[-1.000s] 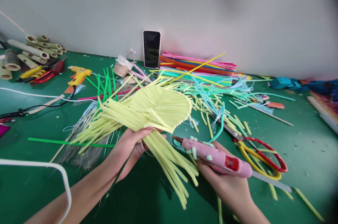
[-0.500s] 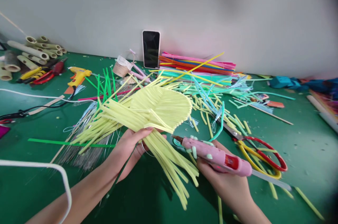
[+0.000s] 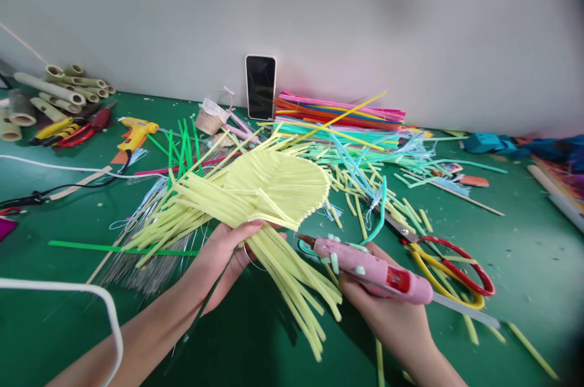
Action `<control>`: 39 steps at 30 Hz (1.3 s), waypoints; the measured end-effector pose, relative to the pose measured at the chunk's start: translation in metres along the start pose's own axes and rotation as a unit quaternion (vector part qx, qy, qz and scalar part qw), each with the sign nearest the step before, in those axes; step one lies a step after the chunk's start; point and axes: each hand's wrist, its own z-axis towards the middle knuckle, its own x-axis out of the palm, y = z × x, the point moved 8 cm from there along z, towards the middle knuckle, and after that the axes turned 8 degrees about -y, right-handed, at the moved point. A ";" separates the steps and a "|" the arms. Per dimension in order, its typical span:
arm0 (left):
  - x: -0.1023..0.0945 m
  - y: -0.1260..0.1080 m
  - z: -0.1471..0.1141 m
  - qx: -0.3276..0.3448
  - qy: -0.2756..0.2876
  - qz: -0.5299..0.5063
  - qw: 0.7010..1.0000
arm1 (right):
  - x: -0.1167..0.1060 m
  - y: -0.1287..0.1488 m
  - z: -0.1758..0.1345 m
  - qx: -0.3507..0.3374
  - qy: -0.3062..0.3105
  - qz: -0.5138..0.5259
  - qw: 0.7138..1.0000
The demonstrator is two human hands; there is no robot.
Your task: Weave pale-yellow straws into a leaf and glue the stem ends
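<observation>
A leaf-shaped piece of pale yellow-green pipe cleaners (image 3: 283,183) is pinched in my left hand (image 3: 232,253), thumb on top and fingers underneath. Its long loose ends fan out down to the right and off to the left. My right hand (image 3: 387,314) is wrapped round a pink hot glue gun (image 3: 365,266), which has a glue stick poking from its back and pale green bits stuck on its body. The gun's brown nozzle points left, close to the leaf's lower edge; whether it touches cannot be made out.
Red-and-yellow scissors (image 3: 449,271) lie right of the glue gun among cut pipe cleaner bits. A phone (image 3: 261,87) leans on the wall beside bundled coloured pipe cleaners (image 3: 337,116). At left are a yellow glue gun (image 3: 135,131), pliers (image 3: 86,128), bamboo tubes (image 3: 55,92) and a white cable (image 3: 109,308).
Both hands, the leaf and the pink glue gun keep almost the same pose. Only a very slight shift of the whole view shows.
</observation>
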 end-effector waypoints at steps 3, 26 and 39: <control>0.001 0.000 0.001 0.002 0.006 0.003 1.000 | 0.000 0.001 0.000 -0.003 -0.002 -0.005 1.000; 0.001 -0.001 -0.001 0.004 -0.013 0.010 1.000 | -0.001 0.000 0.000 0.000 -0.004 -0.012 1.000; 0.001 -0.002 -0.002 0.006 -0.009 0.021 1.000 | -0.001 0.005 -0.001 -0.024 0.011 0.014 1.000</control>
